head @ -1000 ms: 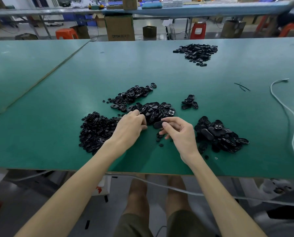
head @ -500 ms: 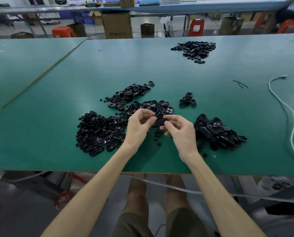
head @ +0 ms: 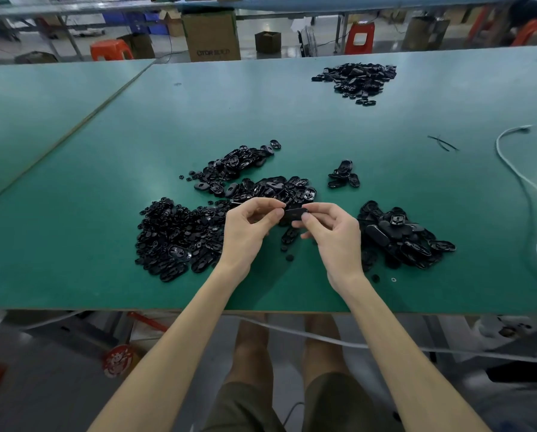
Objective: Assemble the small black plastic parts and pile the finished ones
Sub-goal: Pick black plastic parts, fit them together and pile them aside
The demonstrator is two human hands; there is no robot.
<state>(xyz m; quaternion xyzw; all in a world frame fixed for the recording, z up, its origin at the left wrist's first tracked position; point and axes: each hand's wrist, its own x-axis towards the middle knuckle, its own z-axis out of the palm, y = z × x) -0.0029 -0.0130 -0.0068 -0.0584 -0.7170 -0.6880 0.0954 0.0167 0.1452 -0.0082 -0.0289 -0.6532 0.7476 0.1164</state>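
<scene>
Above the green table (head: 385, 285), my right hand (head: 332, 235) pinches a small flat black oval part (head: 293, 214) between thumb and fingers. My left hand (head: 248, 229) meets that part from the left with curled fingertips; whether it holds a smaller piece is hidden. A big heap of small black parts (head: 176, 238) lies left of my hands. Behind them spreads a pile of oval shells (head: 261, 182). Another pile of larger oval parts (head: 398, 235) sits to the right. A small cluster (head: 343, 176) lies further back.
A far pile of black parts (head: 357, 77) lies near the table's back edge. A white cable (head: 522, 179) curves along the right side, with a thin black tie (head: 441, 143) beside it. Loose tiny pieces (head: 289, 257) dot the table under my hands. Cardboard boxes and stools stand beyond.
My left hand left the pile and rose to meet my right hand. Both hands lifted off the table and now hold the black part together in the air.
</scene>
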